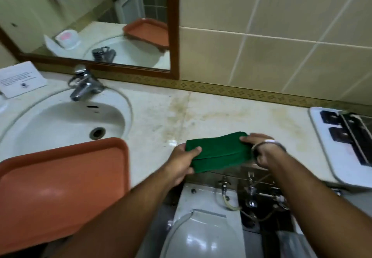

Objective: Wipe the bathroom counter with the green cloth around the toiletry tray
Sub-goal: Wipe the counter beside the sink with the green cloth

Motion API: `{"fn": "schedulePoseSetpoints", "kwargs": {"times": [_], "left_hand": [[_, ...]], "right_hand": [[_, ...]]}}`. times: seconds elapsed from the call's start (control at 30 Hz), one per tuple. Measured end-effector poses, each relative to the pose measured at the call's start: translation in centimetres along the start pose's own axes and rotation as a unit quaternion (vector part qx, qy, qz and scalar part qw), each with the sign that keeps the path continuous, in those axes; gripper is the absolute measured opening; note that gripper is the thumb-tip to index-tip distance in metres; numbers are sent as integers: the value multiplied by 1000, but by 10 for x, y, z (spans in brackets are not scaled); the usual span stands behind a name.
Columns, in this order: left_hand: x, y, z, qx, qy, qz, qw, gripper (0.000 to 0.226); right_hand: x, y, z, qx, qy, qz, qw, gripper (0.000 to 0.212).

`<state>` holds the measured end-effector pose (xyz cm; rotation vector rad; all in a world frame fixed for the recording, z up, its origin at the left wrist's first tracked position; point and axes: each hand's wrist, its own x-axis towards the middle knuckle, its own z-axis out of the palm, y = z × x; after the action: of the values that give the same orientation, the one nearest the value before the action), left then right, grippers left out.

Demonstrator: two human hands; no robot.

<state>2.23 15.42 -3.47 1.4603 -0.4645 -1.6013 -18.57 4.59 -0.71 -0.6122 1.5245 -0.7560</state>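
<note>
A folded green cloth (218, 153) is held flat just over the front edge of the pale stone counter (221, 112). My left hand (181, 162) grips its left end with the thumb on top. My right hand (261, 149), with a bangle at the wrist, pinches its right end. The counter behind the cloth shows yellowish stains. A white toiletry tray (322, 136) with dark packets lies at the right end of the counter. An orange-brown tray (60, 187) rests empty at the front left, over the sink's rim.
A white sink (60, 124) with a chrome tap (84, 84) fills the left. A printed card (20, 79) stands behind it. A wood-framed mirror (174, 26) hangs on the tiled wall. Below the counter edge are a toilet cistern (201, 217) and pipe valves (251, 193).
</note>
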Motion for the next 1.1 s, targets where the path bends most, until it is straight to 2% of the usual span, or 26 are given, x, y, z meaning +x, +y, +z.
{"fn": "schedulePoseSetpoints", "kwargs": {"times": [0.07, 0.1, 0.13, 0.17, 0.23, 0.3, 0.33, 0.43, 0.47, 0.5, 0.6, 0.8, 0.93, 1.0, 1.1], "left_hand": [[12, -8, 44, 83, -48, 0, 995, 15], [15, -12, 57, 134, -64, 9, 989, 13], [19, -13, 66, 179, -71, 26, 981, 11], [21, -13, 69, 218, -64, 52, 972, 9], [29, -4, 56, 317, -11, 132, 939, 5], [41, 13, 23, 466, 69, 208, 858, 9], [49, 24, 1, 534, 108, 230, 806, 13], [76, 61, -70, 668, 192, 276, 664, 33], [88, 72, -93, 692, 214, 269, 635, 43], [100, 83, -111, 707, 232, 244, 622, 52], [136, 98, -143, 714, 255, 145, 636, 70], [159, 88, -158, 682, 255, 186, 659, 70], [160, 88, -159, 671, 261, 197, 665, 69], [162, 89, -159, 668, 256, 196, 671, 69], [163, 92, -159, 665, 253, 192, 676, 71]], "right_hand": [[25, -23, -39, 53, 100, -63, 992, 68], [33, -31, -52, 36, 140, -105, 984, 75], [41, -36, -63, -38, 170, -153, 973, 79], [47, -38, -71, -160, 178, -203, 949, 80], [61, -29, -73, -414, 142, -271, 857, 76], [73, -14, -61, -569, 71, -276, 772, 75], [81, -7, -54, -608, 56, -261, 748, 75], [95, -4, -42, -650, 118, -241, 711, 71], [99, -5, -42, -658, 144, -239, 700, 70], [103, -5, -44, -669, 157, -233, 688, 70], [112, 1, -45, -692, 158, -226, 667, 69], [131, -8, -30, -709, 149, -242, 645, 73], [142, -25, 64, -715, 93, -337, 605, 71], [132, -17, 126, -723, 18, -397, 565, 71], [94, 13, 158, -713, -141, -503, 467, 70]]}}
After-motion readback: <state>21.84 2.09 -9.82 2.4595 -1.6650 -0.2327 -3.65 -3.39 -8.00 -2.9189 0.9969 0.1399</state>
